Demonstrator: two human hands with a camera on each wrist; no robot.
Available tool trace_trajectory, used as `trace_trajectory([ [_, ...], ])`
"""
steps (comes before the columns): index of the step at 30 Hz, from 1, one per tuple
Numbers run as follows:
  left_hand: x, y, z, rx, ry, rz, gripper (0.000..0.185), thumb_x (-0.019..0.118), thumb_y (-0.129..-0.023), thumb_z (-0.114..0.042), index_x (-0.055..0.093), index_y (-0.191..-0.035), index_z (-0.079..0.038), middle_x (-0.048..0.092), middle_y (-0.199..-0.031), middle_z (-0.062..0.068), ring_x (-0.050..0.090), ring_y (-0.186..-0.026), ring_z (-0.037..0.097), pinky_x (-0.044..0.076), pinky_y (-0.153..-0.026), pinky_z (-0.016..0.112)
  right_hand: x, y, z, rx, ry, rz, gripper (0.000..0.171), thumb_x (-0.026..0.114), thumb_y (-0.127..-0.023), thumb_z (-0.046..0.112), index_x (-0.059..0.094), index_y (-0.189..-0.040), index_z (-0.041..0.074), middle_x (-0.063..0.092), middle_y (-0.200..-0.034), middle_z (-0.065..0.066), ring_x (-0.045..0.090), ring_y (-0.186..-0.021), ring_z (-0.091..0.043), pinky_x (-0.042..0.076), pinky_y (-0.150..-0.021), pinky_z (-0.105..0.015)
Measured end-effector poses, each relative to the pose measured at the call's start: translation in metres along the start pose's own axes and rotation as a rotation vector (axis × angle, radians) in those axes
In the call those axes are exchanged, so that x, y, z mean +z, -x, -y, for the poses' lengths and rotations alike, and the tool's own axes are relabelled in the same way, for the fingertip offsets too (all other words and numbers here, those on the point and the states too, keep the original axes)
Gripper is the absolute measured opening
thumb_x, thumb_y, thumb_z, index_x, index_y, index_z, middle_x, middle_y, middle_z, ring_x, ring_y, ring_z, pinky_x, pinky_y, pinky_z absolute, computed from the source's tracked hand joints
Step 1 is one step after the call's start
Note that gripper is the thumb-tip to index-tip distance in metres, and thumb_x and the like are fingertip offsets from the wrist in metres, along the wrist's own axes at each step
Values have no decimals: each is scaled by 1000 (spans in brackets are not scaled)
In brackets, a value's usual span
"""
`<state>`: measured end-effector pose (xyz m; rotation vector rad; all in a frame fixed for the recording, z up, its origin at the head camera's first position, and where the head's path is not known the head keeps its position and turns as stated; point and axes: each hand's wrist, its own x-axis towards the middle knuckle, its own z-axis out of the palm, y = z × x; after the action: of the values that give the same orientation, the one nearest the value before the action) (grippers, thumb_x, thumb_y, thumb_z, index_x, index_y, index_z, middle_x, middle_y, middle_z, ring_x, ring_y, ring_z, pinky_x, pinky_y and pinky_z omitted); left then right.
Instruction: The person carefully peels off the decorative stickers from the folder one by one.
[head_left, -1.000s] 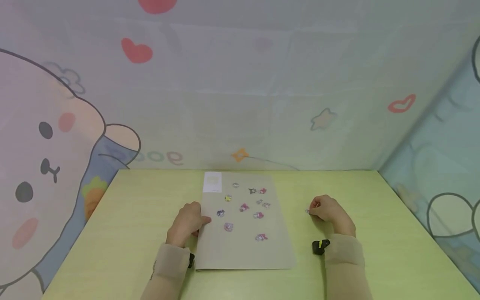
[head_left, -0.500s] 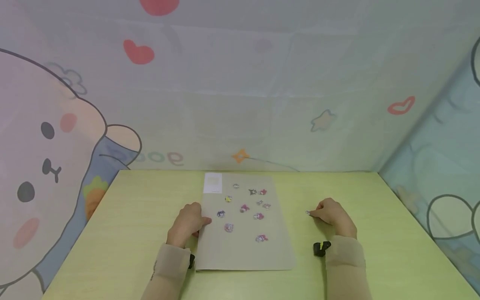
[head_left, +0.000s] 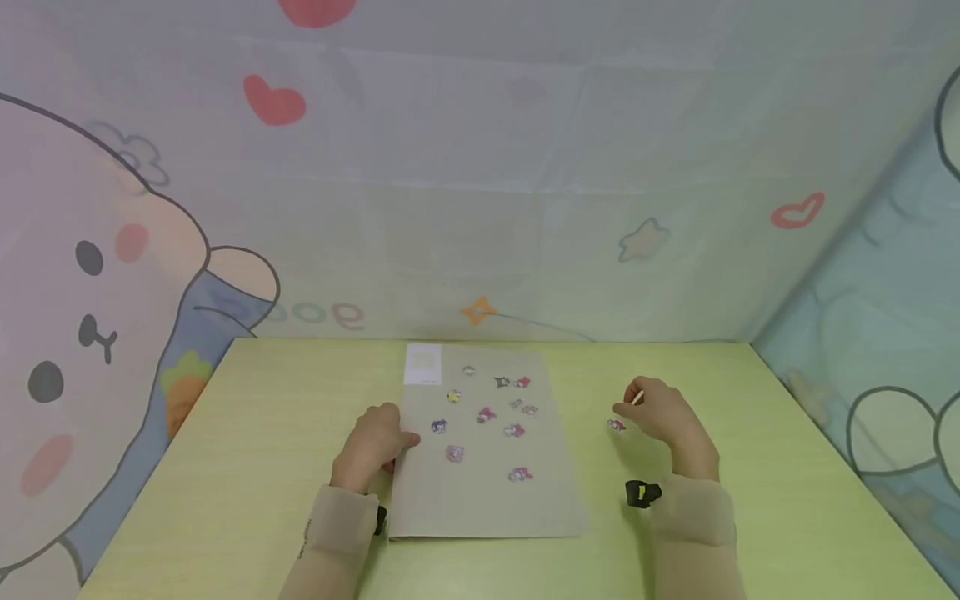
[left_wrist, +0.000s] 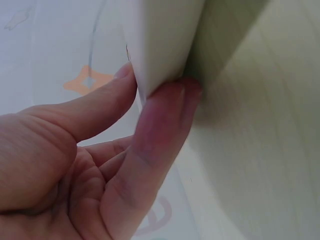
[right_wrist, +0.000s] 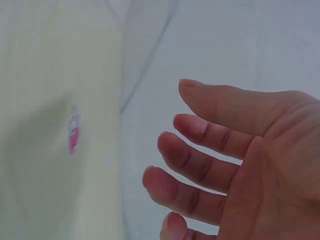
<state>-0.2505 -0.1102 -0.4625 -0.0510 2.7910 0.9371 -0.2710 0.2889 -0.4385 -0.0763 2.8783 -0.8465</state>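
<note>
A grey sticker sheet (head_left: 487, 492) lies on the yellow-green table (head_left: 262, 433) with several small cartoon stickers (head_left: 486, 414) on it. My left hand (head_left: 397, 446) pinches the sheet's left edge between thumb and a finger. The left wrist view shows that pinch on the sheet (left_wrist: 160, 45) by my left hand (left_wrist: 150, 85). One small pink sticker (head_left: 617, 425) lies alone on the table, right of the sheet. My right hand (head_left: 630, 404) hovers just behind and to the right of it, holding nothing. In the right wrist view my right hand (right_wrist: 175, 145) has loosely spread fingers, apart from the sticker (right_wrist: 73, 135).
A white label (head_left: 423, 365) sits at the sheet's far left corner. Fabric walls with cartoon prints (head_left: 112, 275) close in the table at the back, left and right. Black wrist-camera mounts (head_left: 641, 493) show at both sleeves.
My right hand let go of the small sticker, which now lies on the table, and lifted slightly up and back with its fingers spread. The left hand and sheet stayed put.
</note>
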Motion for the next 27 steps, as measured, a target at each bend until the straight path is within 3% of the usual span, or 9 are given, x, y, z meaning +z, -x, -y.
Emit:
trace_trajectory([
  [4,-1,1,-1,1,1,4,28,72,-90,-15,60,-98,9,59,-69,12,61,-48,19,45,-47,26,-2,7,28,-54,32,0,27,62,-95,24,57,-109,1,63,-101,-14,60,-79,-23,48,-69,-42],
  [9,-1,1,-1,7,-5,0,29,73,-89,-15,60,-97,9,60,-70,13,61,-46,18,45,-46,26,7,12,67,-197,79,-37,27,62,-96,16,59,-119,2,62,-97,-11,58,-76,-21,49,-70,-41],
  [15,-1,1,-1,11,-2,-2,28,73,-89,-15,60,-96,9,60,-69,12,61,-46,18,45,-45,26,45,11,115,-373,150,-78,23,67,-92,9,66,-115,9,64,-96,-4,58,-83,-19,49,-71,-37],
  [22,-1,0,0,28,-11,8,27,72,-90,-16,60,-95,8,58,-65,11,60,-46,19,43,-45,25,87,19,159,-534,283,-26,20,70,-90,9,70,-110,12,66,-102,-6,62,-92,-22,50,-77,-39],
  [27,-3,-1,2,28,-12,16,27,72,-90,-16,60,-96,7,59,-67,11,60,-46,19,45,-46,26,103,22,175,-607,392,2,22,72,-87,9,72,-109,15,63,-94,-1,60,-86,-21,48,-66,-34],
])
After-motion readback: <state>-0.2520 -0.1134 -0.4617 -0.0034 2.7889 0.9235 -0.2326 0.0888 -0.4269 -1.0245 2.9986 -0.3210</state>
